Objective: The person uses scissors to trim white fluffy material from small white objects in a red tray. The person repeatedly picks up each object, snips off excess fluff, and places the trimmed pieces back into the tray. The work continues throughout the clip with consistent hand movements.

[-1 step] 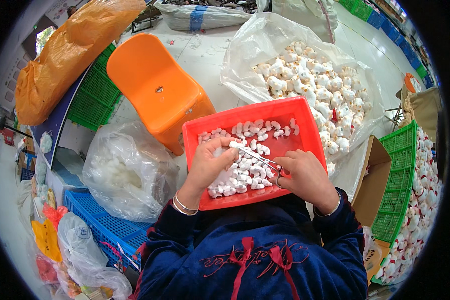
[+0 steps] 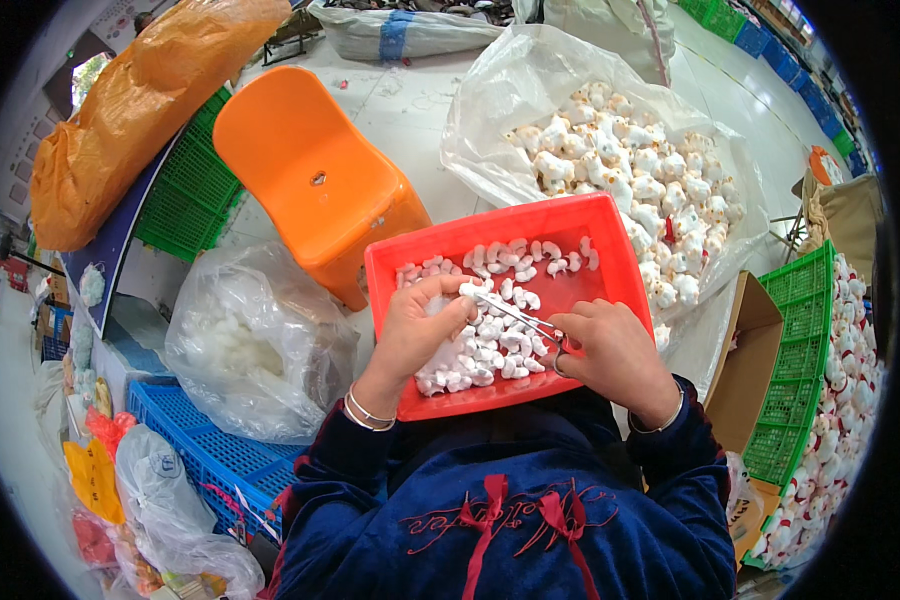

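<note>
Over a red plastic tray point(image 2: 610, 260), my left hand point(image 2: 415, 335) pinches a small white plush piece point(image 2: 469, 289) between thumb and fingers. My right hand point(image 2: 615, 355) is closed around the finger loops of metal forceps point(image 2: 518, 314) with long slim jaws. The tips of the forceps reach the white piece at my left fingertips; whether they go inside it I cannot tell. Many small curved white plush pieces point(image 2: 510, 345) lie in the tray below both hands. A tuft of white stuffing point(image 2: 440, 360) shows beside my left palm, partly hidden by it.
Ahead right, a big clear plastic bag point(image 2: 500, 110) holds white plush toys point(image 2: 650, 190). An orange stool point(image 2: 310, 180) stands ahead left, near a bag of white stuffing point(image 2: 255, 345) and a blue crate point(image 2: 200, 430). At right are a cardboard box point(image 2: 745, 360) and a green crate point(image 2: 795, 350).
</note>
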`<move>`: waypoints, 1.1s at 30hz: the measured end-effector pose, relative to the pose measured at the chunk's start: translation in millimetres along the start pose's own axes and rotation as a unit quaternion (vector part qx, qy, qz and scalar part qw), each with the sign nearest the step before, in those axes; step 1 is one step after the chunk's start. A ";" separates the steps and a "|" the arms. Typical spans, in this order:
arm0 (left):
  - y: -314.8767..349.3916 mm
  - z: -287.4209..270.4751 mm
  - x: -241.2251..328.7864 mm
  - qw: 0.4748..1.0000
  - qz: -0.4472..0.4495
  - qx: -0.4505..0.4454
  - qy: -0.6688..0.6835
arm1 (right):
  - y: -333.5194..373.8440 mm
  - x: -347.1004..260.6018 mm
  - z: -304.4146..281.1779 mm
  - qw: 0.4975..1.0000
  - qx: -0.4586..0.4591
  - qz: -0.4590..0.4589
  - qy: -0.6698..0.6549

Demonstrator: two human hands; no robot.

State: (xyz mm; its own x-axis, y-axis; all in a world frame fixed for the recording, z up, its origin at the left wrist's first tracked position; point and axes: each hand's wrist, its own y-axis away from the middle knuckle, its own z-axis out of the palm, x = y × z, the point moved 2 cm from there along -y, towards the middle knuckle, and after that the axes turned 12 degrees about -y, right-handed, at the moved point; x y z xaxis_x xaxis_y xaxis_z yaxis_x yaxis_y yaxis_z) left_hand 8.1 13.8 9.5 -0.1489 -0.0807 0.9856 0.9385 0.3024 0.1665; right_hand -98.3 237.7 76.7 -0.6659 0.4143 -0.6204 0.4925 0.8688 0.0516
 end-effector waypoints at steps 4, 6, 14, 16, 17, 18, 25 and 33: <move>5.1 -1.9 1.3 0.995 0.041 0.023 -0.092 | 0.7 -3.3 -4.6 1.000 -0.006 -0.005 0.018; 7.8 2.7 6.2 0.974 0.102 0.055 -0.196 | -1.2 -4.5 -5.2 0.999 -0.007 -0.014 0.028; 11.5 1.7 5.9 0.998 0.035 0.040 -0.041 | -3.8 3.2 15.8 0.986 -0.030 0.017 -0.163; 11.1 0.6 6.2 0.997 0.044 0.049 -0.049 | -3.7 3.4 15.9 0.989 -0.015 -0.008 -0.147; 10.0 0.0 4.8 0.996 0.049 0.056 -0.057 | -3.6 3.5 15.0 0.990 -0.007 -0.021 -0.138; 9.0 -0.7 4.1 0.994 0.054 0.063 -0.065 | -2.5 3.6 12.3 0.995 -0.001 -0.019 -0.096; 9.0 -3.5 5.3 0.975 0.095 0.122 -0.159 | -1.8 -5.1 -6.0 0.999 0.036 -0.018 0.008; 13.6 -0.3 9.0 0.982 0.073 0.098 -0.147 | -6.2 -9.1 -5.6 0.999 -0.009 -0.003 0.039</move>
State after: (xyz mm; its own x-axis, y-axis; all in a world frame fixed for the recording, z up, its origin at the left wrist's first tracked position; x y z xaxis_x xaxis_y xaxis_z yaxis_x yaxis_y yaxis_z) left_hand 19.7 16.9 20.6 -0.1276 0.2457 0.9609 0.8825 0.4703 -0.0031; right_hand -98.4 230.1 86.3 -0.7108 0.4288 -0.5576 0.4788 0.8757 0.0631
